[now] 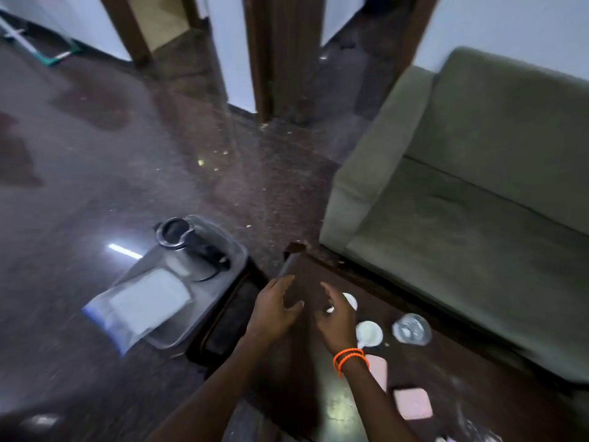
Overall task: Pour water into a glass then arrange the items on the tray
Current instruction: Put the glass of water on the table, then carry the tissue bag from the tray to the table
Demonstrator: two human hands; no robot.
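Both forearms reach forward over the dark wooden table. Left hand: fingers loosely spread, slightly bent, holding nothing, hovering above the table's far corner. Right hand: fingers relaxed and parted, orange bracelet at the wrist; a small white bit shows near the thumb, contact unclear through blur. Just right of that hand: white cup, second white cup partly hidden behind the fingers, and clear glass, all on the table. Pink pads lie nearer. Left of the table, lower: grey tray bearing a white cloth and a steel kettle, lid open. Green sofa beyond.
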